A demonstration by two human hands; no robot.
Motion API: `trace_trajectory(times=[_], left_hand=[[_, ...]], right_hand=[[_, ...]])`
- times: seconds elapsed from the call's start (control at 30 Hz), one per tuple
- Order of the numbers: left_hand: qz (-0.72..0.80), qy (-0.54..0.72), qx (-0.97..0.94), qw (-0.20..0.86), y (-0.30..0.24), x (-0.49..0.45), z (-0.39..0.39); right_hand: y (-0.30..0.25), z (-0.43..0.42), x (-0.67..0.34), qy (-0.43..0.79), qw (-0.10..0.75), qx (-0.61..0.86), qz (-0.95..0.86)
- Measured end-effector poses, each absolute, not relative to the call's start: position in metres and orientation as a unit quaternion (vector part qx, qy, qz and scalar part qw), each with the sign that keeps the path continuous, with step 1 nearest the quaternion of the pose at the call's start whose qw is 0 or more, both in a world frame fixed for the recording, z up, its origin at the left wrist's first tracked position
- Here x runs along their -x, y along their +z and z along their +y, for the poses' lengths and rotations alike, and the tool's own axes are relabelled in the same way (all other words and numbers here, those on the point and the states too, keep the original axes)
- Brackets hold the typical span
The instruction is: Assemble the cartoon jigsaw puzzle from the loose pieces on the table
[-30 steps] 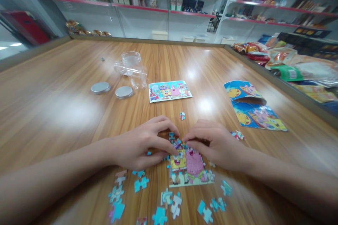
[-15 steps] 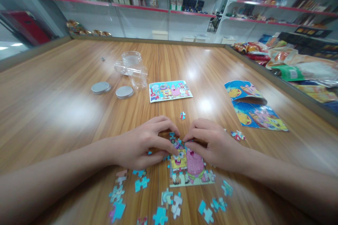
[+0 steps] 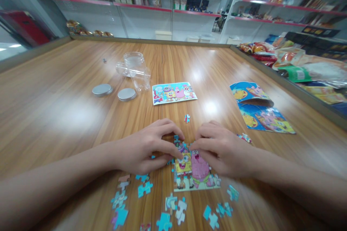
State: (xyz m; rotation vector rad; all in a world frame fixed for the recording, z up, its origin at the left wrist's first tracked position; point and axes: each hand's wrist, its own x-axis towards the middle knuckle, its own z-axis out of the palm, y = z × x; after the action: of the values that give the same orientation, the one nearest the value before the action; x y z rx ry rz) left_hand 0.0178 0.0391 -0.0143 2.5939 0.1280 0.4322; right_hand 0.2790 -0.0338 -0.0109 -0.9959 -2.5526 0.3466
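Observation:
A partly joined cartoon jigsaw puzzle (image 3: 200, 169), with a yellow square figure and a pink one, lies flat between my hands. My left hand (image 3: 153, 144) rests at its left and top edges, fingers apart, fingertips touching the pieces. At the upper right edge is my right hand (image 3: 217, 146), its fingers bent and drawn together; whatever they may hold is hidden. Loose blue puzzle pieces (image 3: 145, 188) lie around the joined part, more of them near the front, such as a pale piece (image 3: 181, 210). Beyond my hands sits one small red and blue piece (image 3: 187, 118).
A picture card (image 3: 175, 93) lies ahead on the wooden table (image 3: 67, 122). Left of it are clear plastic jars (image 3: 134, 66) and silver lids (image 3: 127, 94). A folded blue leaflet (image 3: 265, 115) is at right, with puzzle pieces (image 3: 245, 138) nearby. Packaged goods (image 3: 306, 68) border the right side.
My right hand's fingers have shifted slightly right and drawn closer together at the puzzle's top edge. My left hand stays in place. The view has moved very slightly.

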Motion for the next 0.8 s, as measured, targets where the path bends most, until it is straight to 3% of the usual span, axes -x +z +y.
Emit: trace_trajectory(times=[0.2, 0.53, 0.8], left_hand=[[0.049, 0.165, -0.951, 0.259, -0.014, -0.019, 0.040], [0.056, 0.162, -0.946, 0.274, -0.014, -0.017, 0.039], [0.057, 0.161, -0.945, 0.280, -0.013, -0.018, 0.039]], right_hand=[[-0.004, -0.023, -0.296, 0.085, 0.237, 0.374, -0.893], [-0.005, -0.026, -0.297, 0.131, 0.150, 0.346, -0.917], [-0.005, -0.027, -0.296, 0.143, 0.143, 0.353, -0.914]])
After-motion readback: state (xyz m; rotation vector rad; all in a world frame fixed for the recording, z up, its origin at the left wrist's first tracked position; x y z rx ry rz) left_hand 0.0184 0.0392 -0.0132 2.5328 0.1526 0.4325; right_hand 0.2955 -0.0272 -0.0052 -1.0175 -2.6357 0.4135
